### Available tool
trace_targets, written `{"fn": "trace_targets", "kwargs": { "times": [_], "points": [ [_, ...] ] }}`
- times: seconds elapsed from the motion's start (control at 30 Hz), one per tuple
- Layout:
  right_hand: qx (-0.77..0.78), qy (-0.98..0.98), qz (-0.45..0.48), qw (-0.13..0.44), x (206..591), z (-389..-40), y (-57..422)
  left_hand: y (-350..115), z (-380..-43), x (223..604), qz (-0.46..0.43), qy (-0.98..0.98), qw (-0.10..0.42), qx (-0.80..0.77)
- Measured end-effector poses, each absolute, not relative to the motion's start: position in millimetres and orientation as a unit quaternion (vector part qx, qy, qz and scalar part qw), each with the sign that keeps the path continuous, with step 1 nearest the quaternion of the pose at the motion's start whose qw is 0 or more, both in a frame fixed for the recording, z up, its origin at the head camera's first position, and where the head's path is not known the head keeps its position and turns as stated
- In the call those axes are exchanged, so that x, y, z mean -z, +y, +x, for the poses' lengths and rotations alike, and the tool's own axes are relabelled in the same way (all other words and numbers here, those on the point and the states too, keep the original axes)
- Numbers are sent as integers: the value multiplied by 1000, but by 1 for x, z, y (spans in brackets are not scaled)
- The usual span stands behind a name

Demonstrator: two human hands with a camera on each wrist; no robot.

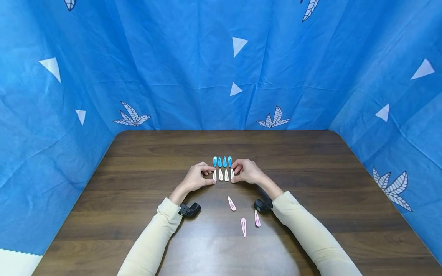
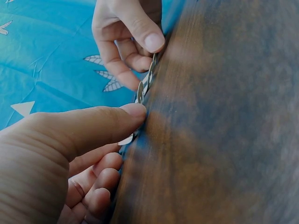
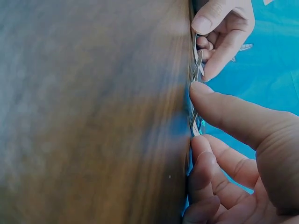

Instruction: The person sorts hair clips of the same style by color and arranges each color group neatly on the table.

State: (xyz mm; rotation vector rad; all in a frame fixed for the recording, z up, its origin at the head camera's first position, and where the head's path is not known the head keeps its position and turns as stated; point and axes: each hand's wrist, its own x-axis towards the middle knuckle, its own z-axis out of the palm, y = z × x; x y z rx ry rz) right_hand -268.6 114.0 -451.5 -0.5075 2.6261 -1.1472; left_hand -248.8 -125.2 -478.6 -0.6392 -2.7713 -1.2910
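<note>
Several white snap hair clips stand side by side in a short row on the table. At the row's left end, my left hand (image 1: 197,177) pinches the outer white hair clip (image 1: 215,176) between thumb and fingers, one at each tip. My right hand (image 1: 249,172) grips the white hair clip (image 1: 232,174) at the right end in the same way. Between them lie two more white clips (image 1: 223,175), untouched. Just beyond is a matching row of blue hair clips (image 1: 219,162). Both wrist views show the clips edge-on, low at the tabletop, partly hidden by fingers.
Three pink hair clips lie scattered nearer me: one pink clip (image 1: 231,204) below the rows, another (image 1: 243,227) closer, a third (image 1: 257,219) beside the right wrist camera (image 1: 263,206). Blue patterned cloth (image 1: 193,69) surrounds the brown wooden table (image 1: 138,153).
</note>
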Motion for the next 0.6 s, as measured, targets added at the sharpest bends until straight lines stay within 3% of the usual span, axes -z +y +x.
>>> {"fn": "trace_targets", "kwargs": {
  "times": [0.6],
  "points": [
    [430, 877, -185, 106, 434, -252, 134, -126, -250, 478, -207, -887, 9, 412]
  ]
}}
